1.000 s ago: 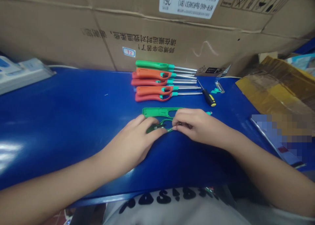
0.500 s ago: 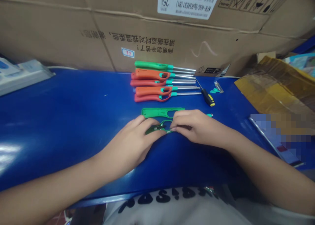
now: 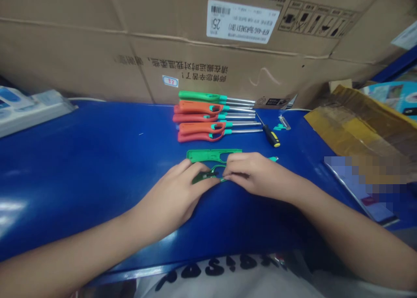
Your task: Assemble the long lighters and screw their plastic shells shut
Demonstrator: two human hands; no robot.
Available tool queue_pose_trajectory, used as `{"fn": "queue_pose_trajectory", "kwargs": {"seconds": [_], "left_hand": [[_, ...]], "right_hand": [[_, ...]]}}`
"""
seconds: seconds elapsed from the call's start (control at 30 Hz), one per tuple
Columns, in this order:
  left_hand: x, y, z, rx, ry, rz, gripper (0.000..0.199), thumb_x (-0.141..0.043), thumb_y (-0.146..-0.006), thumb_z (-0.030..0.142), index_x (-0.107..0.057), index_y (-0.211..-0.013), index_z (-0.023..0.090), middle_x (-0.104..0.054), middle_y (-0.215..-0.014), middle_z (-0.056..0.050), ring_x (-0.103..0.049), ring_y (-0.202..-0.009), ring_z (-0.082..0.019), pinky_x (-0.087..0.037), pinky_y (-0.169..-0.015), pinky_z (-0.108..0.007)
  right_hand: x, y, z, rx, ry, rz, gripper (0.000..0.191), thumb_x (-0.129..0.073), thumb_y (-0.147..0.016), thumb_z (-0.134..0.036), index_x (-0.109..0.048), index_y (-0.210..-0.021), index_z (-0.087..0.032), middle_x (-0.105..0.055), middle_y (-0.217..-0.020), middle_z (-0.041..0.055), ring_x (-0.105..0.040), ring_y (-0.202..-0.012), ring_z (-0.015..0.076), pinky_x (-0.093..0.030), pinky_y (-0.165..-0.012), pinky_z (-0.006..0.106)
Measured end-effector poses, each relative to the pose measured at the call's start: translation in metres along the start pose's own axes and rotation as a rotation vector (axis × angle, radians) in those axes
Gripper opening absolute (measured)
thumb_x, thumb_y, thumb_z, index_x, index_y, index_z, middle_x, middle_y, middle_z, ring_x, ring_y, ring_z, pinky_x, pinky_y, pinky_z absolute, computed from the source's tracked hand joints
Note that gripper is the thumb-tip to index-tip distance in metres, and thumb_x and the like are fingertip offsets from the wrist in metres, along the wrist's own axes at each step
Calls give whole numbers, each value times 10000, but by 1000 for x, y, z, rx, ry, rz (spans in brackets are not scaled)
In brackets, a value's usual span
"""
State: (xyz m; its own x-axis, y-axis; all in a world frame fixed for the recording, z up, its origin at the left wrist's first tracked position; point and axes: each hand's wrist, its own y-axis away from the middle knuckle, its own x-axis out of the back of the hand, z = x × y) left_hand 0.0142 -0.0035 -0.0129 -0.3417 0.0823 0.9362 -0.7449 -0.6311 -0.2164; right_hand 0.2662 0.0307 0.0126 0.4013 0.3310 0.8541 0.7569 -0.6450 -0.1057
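My left hand grips an opened green lighter half-shell between thumb and fingers, low over the blue table. Dark inner parts show inside the shell. At the shell's trigger loop, my right hand has its fingertips pinched together; what they hold is too small and hidden to tell. Just beyond both hands lies the other green half-shell, its hollow side up. A teal tip pokes out past my right hand, the rest of it covered.
Several finished-looking long-nosed lighters lie in a row behind. Beside their metal tubes are a black-and-yellow screwdriver and small teal and clear pieces. A large carton stands at the back, a taped box at right, a white power strip at left.
The camera view has tilted slightly up, so everything sits lower in the picture. Both hands stay at the green half-shell, with only slight finger movement at the trigger loop.
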Motion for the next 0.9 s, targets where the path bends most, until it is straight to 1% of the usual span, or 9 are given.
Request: {"fn": "queue_pose_trajectory", "kwargs": {"seconds": [0.2, 0.37, 0.43, 0.5, 0.6, 0.7, 0.77, 0.83, 0.9], "left_hand": [[0, -1, -2, -13, 3, -4, 451, -460, -986, 105, -615, -1369, 287, -574, -1233, -111, -519, -1045, -267, -530, -906, -436], [1, -2, -3, -52, -50, -20, 479, -491, -964, 84, -620, -1377, 289, -576, -1227, -116, -520, -1057, -272, -534, -919, -438], [2, -2, -3, -51, -72, -23, 491, -501, -958, 81, -611, -1387, 292, -581, -1232, -117, -526, -1065, -276, -539, -912, -441], [2, -2, -2, -43, -83, -26, 502, -503, -958, 85, -599, -1398, 304, -587, -1246, -115, -533, -1081, -286, -544, -899, -451], [4, -1, -2, -38, -92, -31, 506, -494, -962, 98, -593, -1403, 326, -600, -1259, -109, -545, -1080, -298, -553, -866, -464], [4, -1, -4, -44, -104, -8, 454, -472, -983, 126, -631, -1366, 313, -620, -1248, -114, -558, -1053, -302, -558, -841, -471], [3, -1, -5, -50, -95, 19, 418, -460, -999, 148, -651, -1343, 289, -628, -1251, -120, -563, -1058, -300, -558, -848, -468], [2, 0, -6, -47, -76, 36, 398, -460, -1008, 165, -650, -1343, 266, -628, -1270, -123, -572, -1062, -288, -556, -866, -456], [2, -1, -7, -40, -75, 42, 384, -467, -1011, 179, -647, -1344, 246, -630, -1289, -123, -582, -1062, -279, -552, -878, -449]], "right_hand": [[0, 1, 1, 33, 30, -54, 159, -545, -982, -146, -688, -913, -154, -622, -877, 34, -598, -807, 149, -461, -736, 269], [0, 1, -1, 2, 120, -77, 182, -511, -1001, -178, -689, -971, -159, -635, -946, 57, -608, -861, 178, -474, -758, 298], [1, 2, -3, 7, 92, -72, 164, -517, -999, -184, -678, -1026, -167, -638, -990, 60, -608, -900, 176, -476, -785, 294], [5, 3, -4, 12, 40, -71, 139, -555, -967, -163, -656, -1061, -170, -634, -989, 48, -592, -837, 148, -469, -745, 267], [11, 4, -7, 8, -23, -106, 145, -597, -893, -104, -649, -1010, -170, -619, -934, 21, -526, -690, 104, -436, -637, 236], [16, 5, -7, 65, -78, -139, 161, -598, -863, -79, -691, -951, -178, -643, -993, 36, -580, -765, 112, -467, -696, 235], [21, 5, -2, 106, -110, -57, 197, -570, -878, -81, -711, -969, -183, -667, -1036, 53, -629, -846, 130, -491, -759, 248], [29, 6, 8, 112, -87, 141, 252, -517, -889, -69, -717, -991, -184, -694, -993, 54, -653, -859, 142, -500, -777, 260], [40, 9, 21, 45, 36, 358, 288, -485, -871, -55, -723, -968, -187, -703, -869, 34, -654, -799, 150, -493, -751, 269]]}}
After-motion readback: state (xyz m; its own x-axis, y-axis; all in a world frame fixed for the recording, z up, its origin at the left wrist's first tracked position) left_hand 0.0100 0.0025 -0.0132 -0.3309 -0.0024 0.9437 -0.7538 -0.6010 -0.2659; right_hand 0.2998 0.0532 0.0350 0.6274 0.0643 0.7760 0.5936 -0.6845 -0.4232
